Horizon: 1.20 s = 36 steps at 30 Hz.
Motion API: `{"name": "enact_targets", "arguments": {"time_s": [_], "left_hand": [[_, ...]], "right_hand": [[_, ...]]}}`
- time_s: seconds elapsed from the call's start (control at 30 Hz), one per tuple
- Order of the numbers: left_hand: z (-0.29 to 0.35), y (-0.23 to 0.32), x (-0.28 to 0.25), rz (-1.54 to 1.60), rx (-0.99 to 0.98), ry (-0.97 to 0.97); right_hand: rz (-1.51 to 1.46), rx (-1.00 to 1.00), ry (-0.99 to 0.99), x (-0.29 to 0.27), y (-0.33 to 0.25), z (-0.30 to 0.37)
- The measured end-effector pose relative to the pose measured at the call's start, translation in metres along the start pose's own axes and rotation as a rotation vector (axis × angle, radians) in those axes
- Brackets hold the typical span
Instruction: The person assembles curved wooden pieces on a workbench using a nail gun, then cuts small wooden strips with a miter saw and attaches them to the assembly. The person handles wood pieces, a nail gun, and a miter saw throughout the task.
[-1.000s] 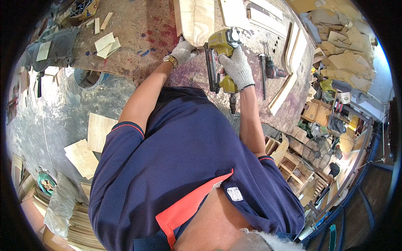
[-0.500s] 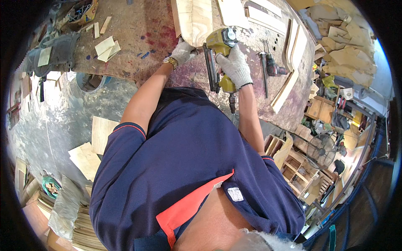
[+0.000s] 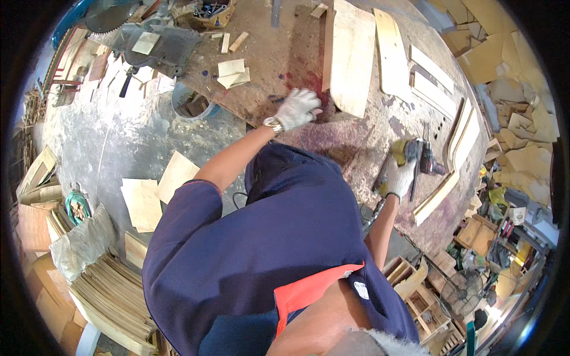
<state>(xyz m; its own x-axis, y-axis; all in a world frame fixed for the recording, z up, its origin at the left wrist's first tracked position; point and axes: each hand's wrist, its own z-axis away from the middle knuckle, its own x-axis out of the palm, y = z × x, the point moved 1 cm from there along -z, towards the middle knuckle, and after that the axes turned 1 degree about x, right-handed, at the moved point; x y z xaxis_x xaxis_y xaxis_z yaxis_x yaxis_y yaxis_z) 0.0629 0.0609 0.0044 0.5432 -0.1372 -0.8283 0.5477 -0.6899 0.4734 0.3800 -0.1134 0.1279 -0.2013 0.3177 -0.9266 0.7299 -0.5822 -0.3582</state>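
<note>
My right hand (image 3: pixel 400 177), in a white knit glove, grips a yellow and black pneumatic nail gun (image 3: pixel 406 149) low at the right of the workbench. Motion blurs the tool, and its air hose fitting hangs by my wrist. Right beside it lies a power drill (image 3: pixel 428 164) with a dark red and black body. My left hand (image 3: pixel 298 110), gloved too and with a watch at the wrist, is over the bench's near edge. Its fingers are loosely bent and apart, with nothing in them. Just beyond it a rounded-end wooden panel piece (image 3: pixel 353 59) lies apart from the hand.
A second pale board (image 3: pixel 390 56) and several wooden strips (image 3: pixel 432 68) lie to the right on the workbench (image 3: pixel 267 53). Small plywood offcuts (image 3: pixel 233 72) sit at left. A bucket of scraps (image 3: pixel 193 102) stands on the floor, near a circular saw blade (image 3: pixel 111 18) farther off.
My right hand has carried the nail gun from beside the panel rightward and nearer, next to the drill. My left hand has let go of the panel's end. The whole view has shifted.
</note>
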Motion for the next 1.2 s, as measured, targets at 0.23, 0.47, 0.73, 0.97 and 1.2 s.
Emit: {"name": "enact_targets", "arguments": {"time_s": [0.23, 0.47, 0.73, 0.97, 1.2], "left_hand": [[-0.024, -0.121, -0.063, -0.146, -0.359, 0.253], [-0.120, -0.155, -0.042, -0.084, -0.446, 0.194], [-0.225, -0.177, -0.006, -0.224, -0.443, 0.077], [-0.274, -0.209, 0.011, -0.371, -0.478, 0.048], [-0.269, -0.217, -0.007, -0.235, -0.443, 0.199]], "right_hand": [[0.214, 0.164, -0.197, 0.033, 0.047, 0.046], [0.241, 0.084, -0.063, 0.047, 0.010, 0.050], [0.016, -0.235, -0.328, 0.055, -0.123, 0.008], [0.264, -0.343, -0.357, 0.107, -0.195, -0.015], [0.212, -0.481, -0.284, 0.116, -0.180, -0.026]]}}
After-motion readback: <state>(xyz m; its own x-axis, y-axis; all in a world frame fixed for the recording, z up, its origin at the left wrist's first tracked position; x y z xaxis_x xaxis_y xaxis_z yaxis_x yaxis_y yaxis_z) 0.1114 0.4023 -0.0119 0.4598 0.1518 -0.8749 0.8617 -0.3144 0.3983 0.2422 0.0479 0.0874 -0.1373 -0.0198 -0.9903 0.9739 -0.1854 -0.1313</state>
